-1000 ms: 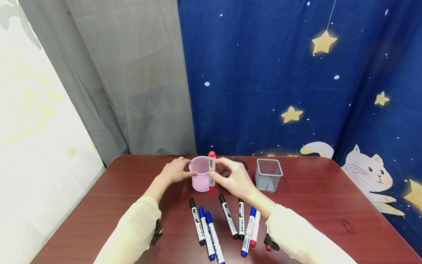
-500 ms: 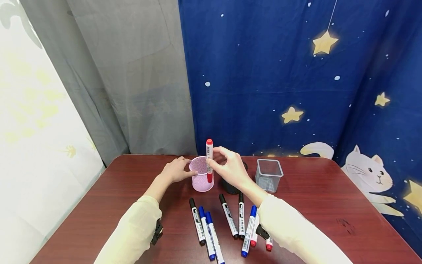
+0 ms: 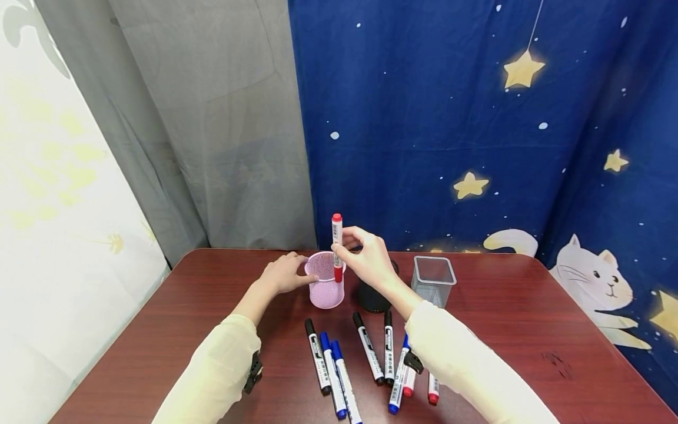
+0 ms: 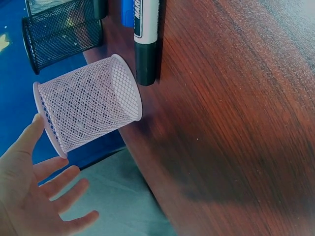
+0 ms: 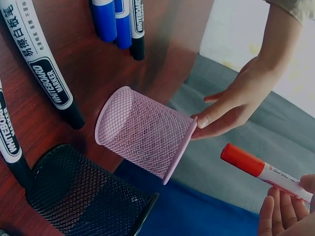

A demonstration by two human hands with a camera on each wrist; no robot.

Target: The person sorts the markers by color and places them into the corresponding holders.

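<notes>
A pink mesh pen holder (image 3: 326, 294) stands upright towards the back of the table. My left hand (image 3: 283, 274) holds its rim on the left between thumb and index finger; the other fingers are spread loose in the left wrist view. My right hand (image 3: 368, 259) pinches a red whiteboard marker (image 3: 337, 235) upright, its large red cap downward. In the right wrist view, that red cap (image 5: 241, 160) is apart from the rim of the pink pen holder (image 5: 147, 132), on its mouth side. The right fingertips partly hide the barrel.
A black mesh pen holder (image 3: 374, 299) stands right of the pink one, partly behind my right hand. Further right is a square grey mesh holder (image 3: 431, 282). Several black, blue and red markers, among them a black marker (image 3: 368, 347), lie nearer on the wooden table (image 3: 212, 300).
My right hand has lifted the red marker from in front of the pink pen holder's right side to above its rim. The left hand stays at the rim.
</notes>
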